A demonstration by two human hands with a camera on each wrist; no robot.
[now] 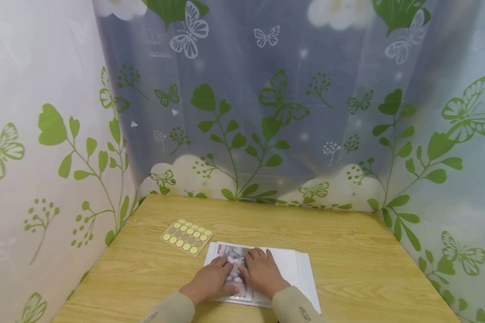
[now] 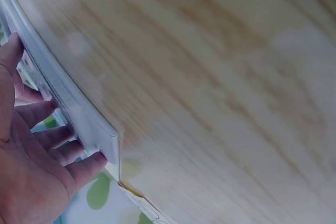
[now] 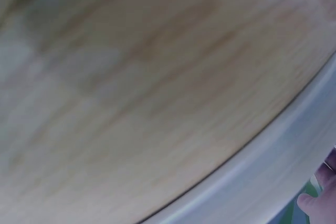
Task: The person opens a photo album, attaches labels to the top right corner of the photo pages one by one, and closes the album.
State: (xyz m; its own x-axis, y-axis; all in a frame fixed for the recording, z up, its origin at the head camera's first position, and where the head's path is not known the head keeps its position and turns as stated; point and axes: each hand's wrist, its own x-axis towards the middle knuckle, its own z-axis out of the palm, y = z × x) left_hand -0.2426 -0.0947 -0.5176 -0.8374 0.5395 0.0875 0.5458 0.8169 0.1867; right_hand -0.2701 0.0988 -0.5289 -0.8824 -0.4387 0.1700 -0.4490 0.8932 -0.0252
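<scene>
A glossy picture sheet, grey and pink and apparently in a clear cover, lies on a stack of white sheets near the front of the table. My left hand rests on the left side of the picture, with its fingers fairly straight. In the left wrist view, the fingertips of that left hand touch the pale stack. On the picture's right side lies my right hand, fingers extended and thumb toward the middle. Only a small part of the right hand shows in the right wrist view.
A sheet of round yellow stickers, with some circles brown, lies to the left behind the stack. The wooden table extends to a patterned curtain at the back and sides.
</scene>
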